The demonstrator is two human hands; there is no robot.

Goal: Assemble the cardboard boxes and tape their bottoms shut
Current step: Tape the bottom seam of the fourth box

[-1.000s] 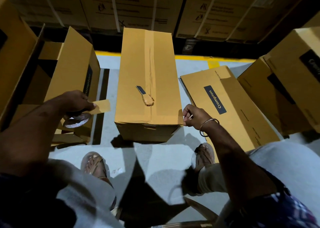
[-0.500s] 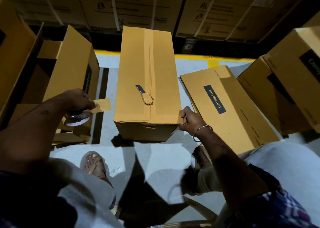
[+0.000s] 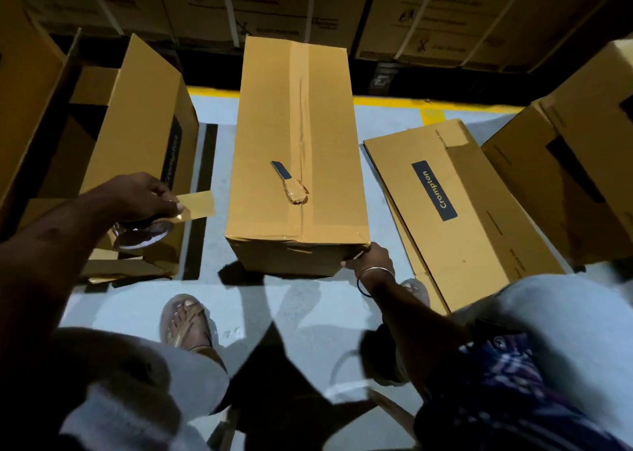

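left hand (image 3: 144,197) gripping tape roll (image 3: 142,233), loose end ready. right hand (image 3: 371,257) pinching near right corner of taped box (image 3: 294,149). better press tape flat over near edge before moving box.

One head-worn wide-angle view looks steeply down and forward from close above the box (image 3: 298,149) on the floor (image 3: 308,313) (edges bowed by the lens).

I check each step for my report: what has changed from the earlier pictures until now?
The right hand moved down from beside the box's top edge to the near right corner of the taped box. The left hand still holds the tape roll; the boxes stayed.
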